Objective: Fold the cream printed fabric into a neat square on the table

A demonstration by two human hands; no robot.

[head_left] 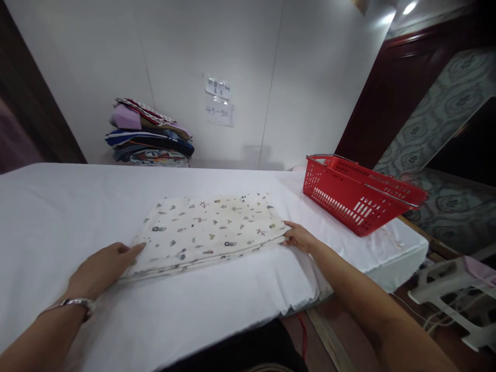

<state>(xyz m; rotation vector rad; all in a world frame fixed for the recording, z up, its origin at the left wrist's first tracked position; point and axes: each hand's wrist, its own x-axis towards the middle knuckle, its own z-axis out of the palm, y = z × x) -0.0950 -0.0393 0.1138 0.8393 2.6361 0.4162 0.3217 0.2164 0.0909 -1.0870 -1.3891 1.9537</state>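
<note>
A folded white cloth printed with small grey, brown and red motifs lies flat on the white-covered table, its layers showing along the near edge. At its left edge, my left hand, with a silver bracelet on the wrist, is closed on the cloth, one finger lying over the top. On the opposite side my right hand pinches the right edge near the front corner, thumb above and fingers partly hidden beneath the layers.
A red plastic basket with metal handles stands at the table's right. Against the wall at the back left is a stack of folded fabrics. Two paper notes hang on the wall. A white stool stands at the lower right.
</note>
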